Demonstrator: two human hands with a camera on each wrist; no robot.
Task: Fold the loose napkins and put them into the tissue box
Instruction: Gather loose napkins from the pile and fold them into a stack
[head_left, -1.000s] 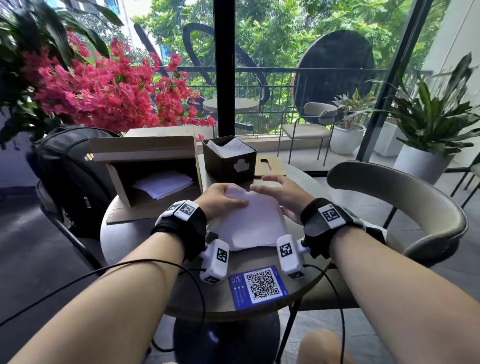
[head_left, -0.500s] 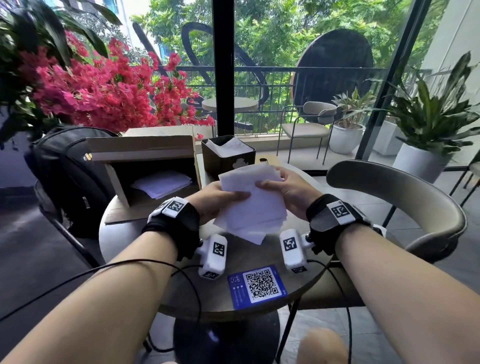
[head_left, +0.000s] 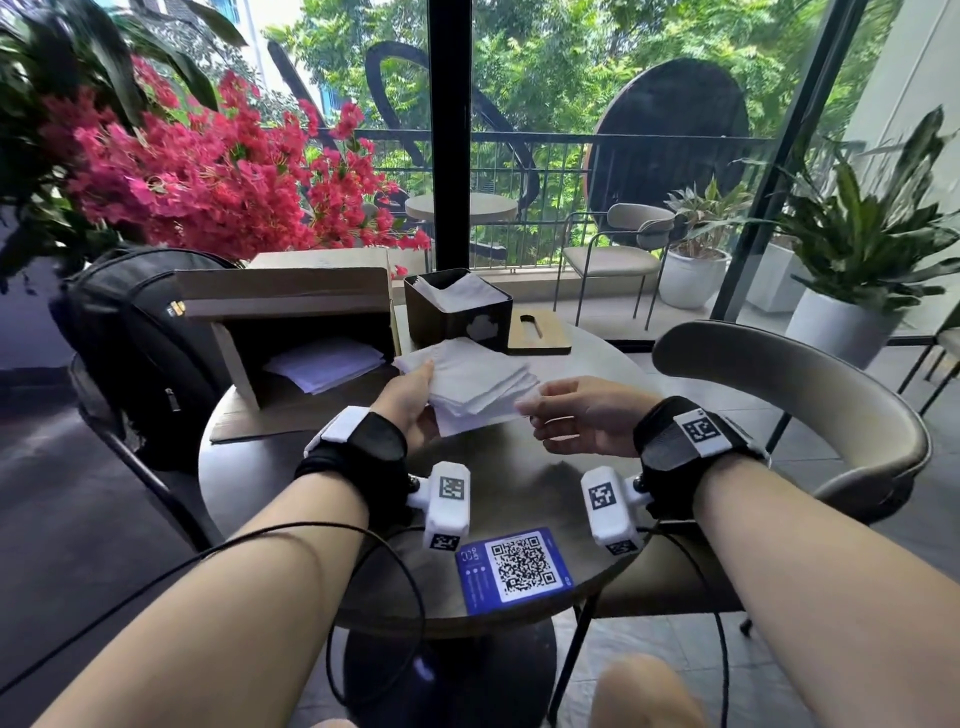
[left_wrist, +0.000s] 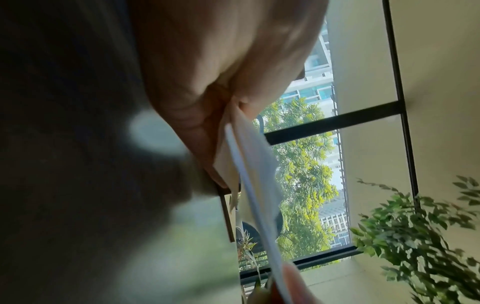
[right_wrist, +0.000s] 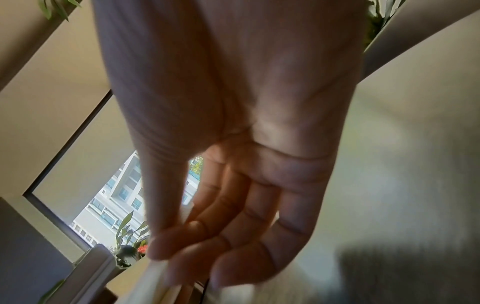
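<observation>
Left hand (head_left: 410, 397) gripping the stack of napkins (head_left: 475, 382) above the tabletop (head_left: 519, 467), thumb on top. Right hand (head_left: 582, 415) pinching the stack's near right corner. Beyond, black tissue box (head_left: 457, 312), napkins already inside; cardboard box (head_left: 291, 332) to its left.

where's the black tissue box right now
In the head view the black tissue box stands at the far middle of the round table, between the open cardboard box on its left and the wooden lid on its right.

napkin stack (head_left: 475, 382) lifted off the table, now left hand (head_left: 410, 400) grips it – right hand (head_left: 576, 415) barely pinching
</observation>
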